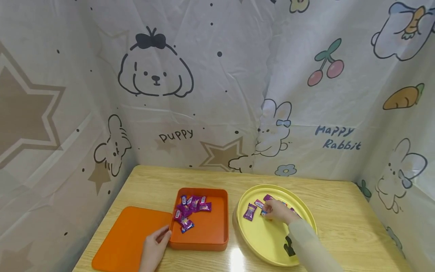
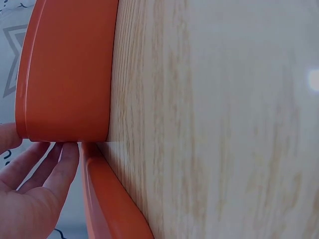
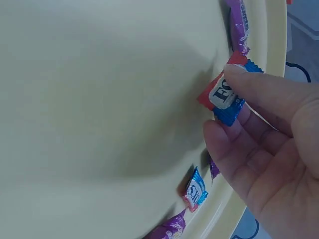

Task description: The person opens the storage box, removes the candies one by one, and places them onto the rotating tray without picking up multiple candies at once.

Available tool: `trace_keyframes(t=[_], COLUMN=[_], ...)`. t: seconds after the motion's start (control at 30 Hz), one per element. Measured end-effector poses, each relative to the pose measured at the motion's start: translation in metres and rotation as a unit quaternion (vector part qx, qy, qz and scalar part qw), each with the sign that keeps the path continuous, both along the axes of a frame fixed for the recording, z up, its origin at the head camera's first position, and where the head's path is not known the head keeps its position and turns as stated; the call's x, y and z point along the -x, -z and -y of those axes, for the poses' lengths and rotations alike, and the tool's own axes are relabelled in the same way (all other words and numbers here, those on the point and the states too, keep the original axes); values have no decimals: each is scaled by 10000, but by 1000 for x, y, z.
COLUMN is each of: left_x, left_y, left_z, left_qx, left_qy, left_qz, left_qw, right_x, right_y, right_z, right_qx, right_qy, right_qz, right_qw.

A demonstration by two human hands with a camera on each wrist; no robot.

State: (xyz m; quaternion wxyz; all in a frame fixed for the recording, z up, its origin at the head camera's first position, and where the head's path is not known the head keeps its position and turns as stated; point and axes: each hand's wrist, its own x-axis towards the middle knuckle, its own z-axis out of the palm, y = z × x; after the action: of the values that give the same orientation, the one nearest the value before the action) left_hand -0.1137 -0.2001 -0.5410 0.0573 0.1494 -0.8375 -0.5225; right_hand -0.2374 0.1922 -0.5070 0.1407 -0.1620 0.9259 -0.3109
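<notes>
My right hand [image 1: 279, 210] is over the round yellow tray [image 1: 253, 240]. Between thumb and fingers it pinches a small wrapped candy [image 3: 223, 97] with a red and blue wrapper. Around it on the tray lie a purple-wrapped candy [image 1: 249, 212], a red and blue candy [image 3: 195, 190] and a few more, partly covered by the hand. My left hand [image 1: 154, 245] touches the left outer wall of the square orange box [image 1: 200, 245] with its fingertips; one digit is at the rim in the left wrist view. Several purple candies [image 1: 194, 204] lie in the box's left and back part.
A flat orange lid [image 1: 132, 234] lies on the wooden table [image 1: 334, 211], left of the box. A printed cloth [image 1: 217, 94] hangs behind and at both sides. Something black [image 1: 289, 247] shows beside the right sleeve, over the tray.
</notes>
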Motion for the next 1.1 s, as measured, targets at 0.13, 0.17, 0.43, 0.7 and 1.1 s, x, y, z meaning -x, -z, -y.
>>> trace_keyframes(t=[0.13, 0.17, 0.43, 0.7, 1.1], left_x=[0, 0, 0, 0, 1], left_y=[-1, -1, 0, 2, 3], left_z=[0, -1, 1, 2, 1], left_qx=[7, -4, -66, -113, -84], left_qy=[-7, -12, 22, -10, -4], left_qz=[-11, -16, 71, 106, -32], left_qw=[10000, 10000, 10000, 9999, 10000], right_x=[0, 0, 0, -1, -1], right_y=[4, 5, 13, 15, 14], right_z=[-1, -1, -2, -2, -2], right_qx=[20, 18, 3, 25, -52], right_qy=[17, 23, 280, 505, 592], right_qz=[32, 8, 88, 34, -52], right_qw=[10000, 10000, 9996, 9987, 9982])
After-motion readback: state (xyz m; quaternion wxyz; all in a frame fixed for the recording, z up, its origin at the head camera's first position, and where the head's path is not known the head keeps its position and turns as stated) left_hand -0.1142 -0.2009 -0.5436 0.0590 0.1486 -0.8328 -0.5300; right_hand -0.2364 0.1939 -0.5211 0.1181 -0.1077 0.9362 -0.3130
